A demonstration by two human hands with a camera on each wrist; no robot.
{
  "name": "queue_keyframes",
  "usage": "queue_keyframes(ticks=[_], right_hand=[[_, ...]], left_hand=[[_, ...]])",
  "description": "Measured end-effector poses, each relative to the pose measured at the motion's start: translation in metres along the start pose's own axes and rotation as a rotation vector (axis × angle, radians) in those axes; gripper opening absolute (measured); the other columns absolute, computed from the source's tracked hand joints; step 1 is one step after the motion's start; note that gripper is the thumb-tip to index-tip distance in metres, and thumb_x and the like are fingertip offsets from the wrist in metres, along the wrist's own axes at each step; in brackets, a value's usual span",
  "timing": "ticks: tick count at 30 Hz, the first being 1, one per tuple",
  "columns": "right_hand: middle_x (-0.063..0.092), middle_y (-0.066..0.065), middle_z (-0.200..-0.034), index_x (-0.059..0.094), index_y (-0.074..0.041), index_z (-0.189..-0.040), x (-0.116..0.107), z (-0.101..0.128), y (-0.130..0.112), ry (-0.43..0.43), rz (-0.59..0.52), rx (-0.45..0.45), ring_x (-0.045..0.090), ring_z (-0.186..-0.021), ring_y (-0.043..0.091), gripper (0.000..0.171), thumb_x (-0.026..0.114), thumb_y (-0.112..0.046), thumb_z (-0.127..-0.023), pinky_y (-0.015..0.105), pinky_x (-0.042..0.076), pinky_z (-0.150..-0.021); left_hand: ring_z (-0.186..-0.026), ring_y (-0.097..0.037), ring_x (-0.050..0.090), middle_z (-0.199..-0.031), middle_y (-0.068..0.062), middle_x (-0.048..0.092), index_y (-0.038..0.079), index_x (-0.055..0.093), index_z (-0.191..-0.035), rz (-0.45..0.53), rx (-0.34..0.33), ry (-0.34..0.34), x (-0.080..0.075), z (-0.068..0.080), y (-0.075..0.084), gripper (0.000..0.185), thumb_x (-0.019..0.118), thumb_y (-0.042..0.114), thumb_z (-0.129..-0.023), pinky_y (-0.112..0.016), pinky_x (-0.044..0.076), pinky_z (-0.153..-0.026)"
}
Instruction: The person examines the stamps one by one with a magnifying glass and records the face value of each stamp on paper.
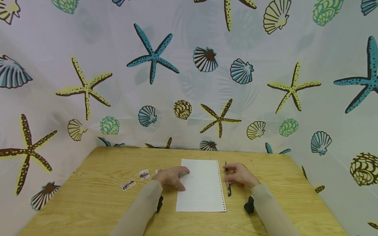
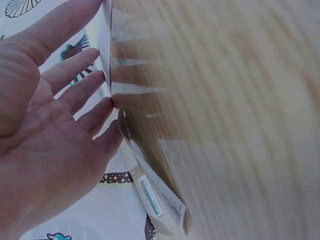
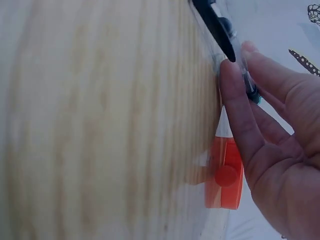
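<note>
One white lined paper sheet (image 1: 203, 185), long axis toward the tabletop's (image 1: 97, 203) far edge, under the spread left hand (image 1: 172, 177); right hand (image 1: 240, 174) fingers touch one black pen (image 1: 227, 179) parallel; three small stickers (image 1: 144, 174) left.

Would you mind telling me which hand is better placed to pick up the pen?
Probably the right hand: its fingertips already touch the pen, while the left hand rests across the paper.

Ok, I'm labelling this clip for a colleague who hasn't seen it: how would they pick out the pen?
On the wooden table, find the lined sheet of paper in the middle. The pen lies just past its punched right edge, parallel to it, with the right hand touching it. It is dark and slim, unlike the orange object under that hand.
</note>
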State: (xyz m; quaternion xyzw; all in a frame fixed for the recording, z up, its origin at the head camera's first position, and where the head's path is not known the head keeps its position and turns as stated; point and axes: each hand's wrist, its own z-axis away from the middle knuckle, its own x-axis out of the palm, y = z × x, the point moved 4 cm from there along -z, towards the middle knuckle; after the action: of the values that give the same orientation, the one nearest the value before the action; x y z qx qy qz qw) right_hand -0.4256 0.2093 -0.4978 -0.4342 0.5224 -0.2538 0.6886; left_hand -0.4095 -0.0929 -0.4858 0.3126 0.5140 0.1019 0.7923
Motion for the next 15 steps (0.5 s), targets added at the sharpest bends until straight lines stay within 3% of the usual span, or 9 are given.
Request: queue_keyframes(ticks=[15], right_hand=[[0.062,0.012,-0.121,0.066,-0.01,-0.127,0.003,-0.0092,-0.0008,0.064,0.122,0.064,0.062,-0.06,0.012,0.045,0.077,-0.011,-0.084,0.026,0.053,-0.057]], left_hand=[[-0.147,-0.032,0.029,-0.158,-0.007,0.035,0.024,0.053,-0.14,-0.001,0.002,-0.004,0.0007,-0.0022,-0.0011,0.074,0.087,0.02,-0.073,-0.057,0.025,-0.116]])
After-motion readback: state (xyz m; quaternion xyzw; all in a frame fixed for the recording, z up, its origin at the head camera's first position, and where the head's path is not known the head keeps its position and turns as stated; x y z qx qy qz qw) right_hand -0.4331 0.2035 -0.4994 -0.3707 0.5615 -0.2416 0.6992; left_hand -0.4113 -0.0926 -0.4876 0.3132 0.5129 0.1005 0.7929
